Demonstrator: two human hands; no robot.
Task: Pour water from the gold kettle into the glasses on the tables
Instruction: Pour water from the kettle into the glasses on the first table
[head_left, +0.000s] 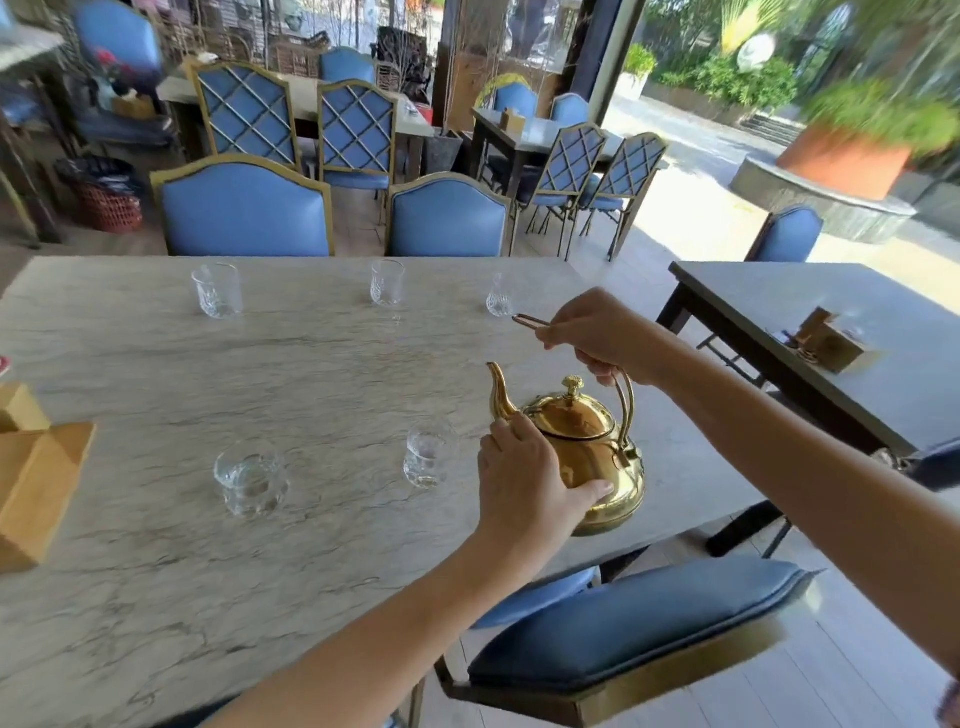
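The gold kettle (587, 447) is near the right edge of the marble table (260, 374), upright, spout pointing left and away. My right hand (602, 335) is closed around the top of its handle. My left hand (524, 478) is pressed against the kettle's left side below the spout. Two clear glasses stand near me: one (427, 454) just left of the kettle, another (251, 478) further left. Three glasses line the far edge: left (217, 290), middle (387, 282) and right (500, 299), the last just beyond my right hand.
A wooden box (31, 467) sits at the table's left edge. Blue chairs (244, 208) face the far side; one blue chair (634, 623) is by my right side. A second table (831, 322) with a small wooden holder (831, 340) stands to the right.
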